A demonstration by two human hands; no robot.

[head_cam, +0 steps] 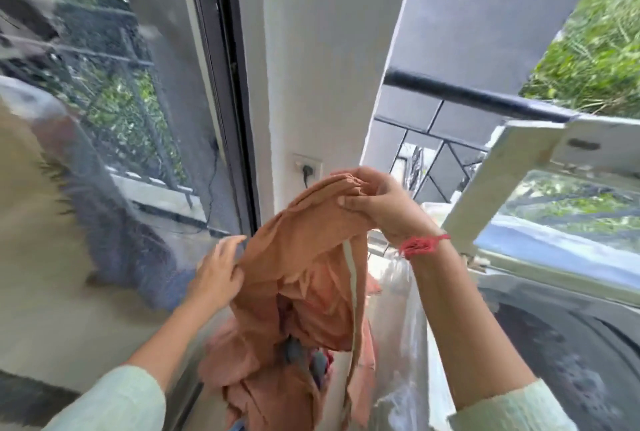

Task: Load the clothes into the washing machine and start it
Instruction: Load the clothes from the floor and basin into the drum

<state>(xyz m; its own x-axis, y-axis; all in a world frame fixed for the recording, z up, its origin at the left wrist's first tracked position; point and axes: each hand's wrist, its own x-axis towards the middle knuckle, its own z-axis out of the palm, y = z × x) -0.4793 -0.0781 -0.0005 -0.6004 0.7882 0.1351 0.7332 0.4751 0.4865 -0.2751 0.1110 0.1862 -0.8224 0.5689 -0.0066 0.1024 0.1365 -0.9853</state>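
Note:
An orange-brown garment [311, 257] with a white stripe hangs between my hands at the centre of the view. My right hand [377, 205] grips its bunched top edge, raised above the rest. My left hand [218, 271] pinches the cloth's left edge lower down. Under it lies a heap of more clothes [277, 378], pinkish orange with dark bits. The top-loading washing machine [519, 292] stands at the right with its lid [540, 167] raised, and the dark drum [571, 361] is open to view.
A glass sliding door [138, 119] fills the left side. A white wall pillar [311, 67] carries a socket with a plug [306, 169]. A black balcony railing [467, 93] runs behind the machine. Clear plastic [398, 326] hangs on the machine's left side.

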